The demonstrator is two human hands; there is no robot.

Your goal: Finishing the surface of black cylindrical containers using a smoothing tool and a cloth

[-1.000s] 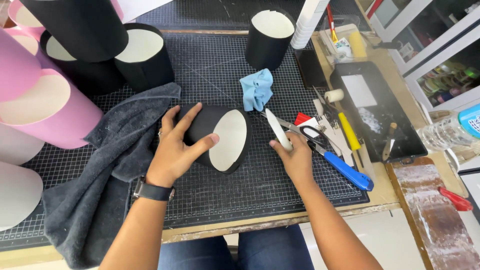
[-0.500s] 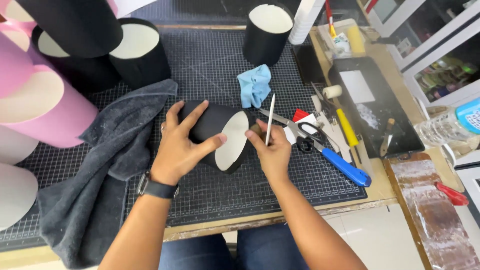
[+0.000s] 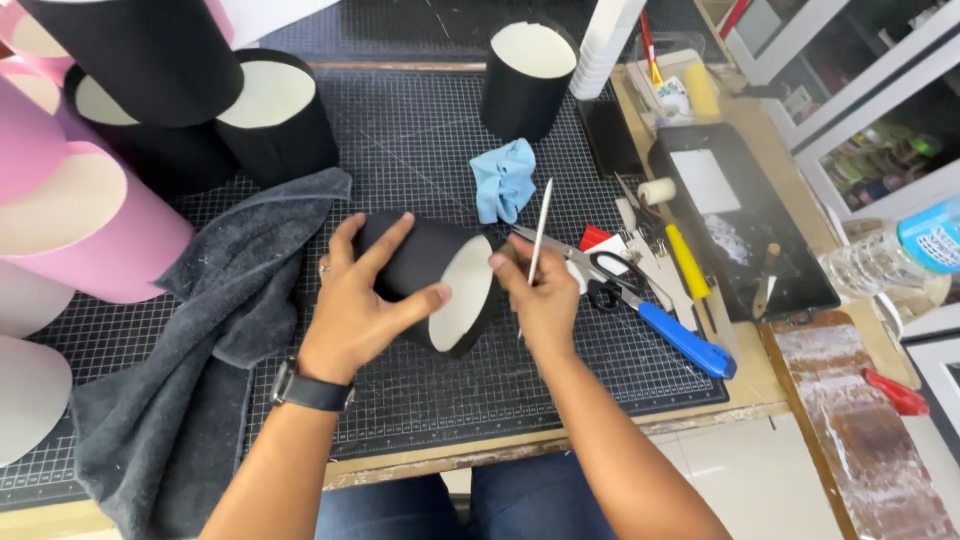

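Firmly around white stick: right hand

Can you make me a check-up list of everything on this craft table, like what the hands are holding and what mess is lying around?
Surface: black gridded cutting mat on a wooden table.
Job's things: black cylinder box lying on its side, pale end facing the camera; thin white flat tool.
Clutter: grey cloth, blue crumpled cloth, scissors, blue-handled tool, yellow-handled tool, black tray, plastic bottle, pink cylinders, more black cylinders.
Grippers: left hand grips the cylinder box; right hand holds the flat tool upright, fingers at the box rim.
Cables: nothing seen.
Surroundings: white shelving to the right, tiled floor below.
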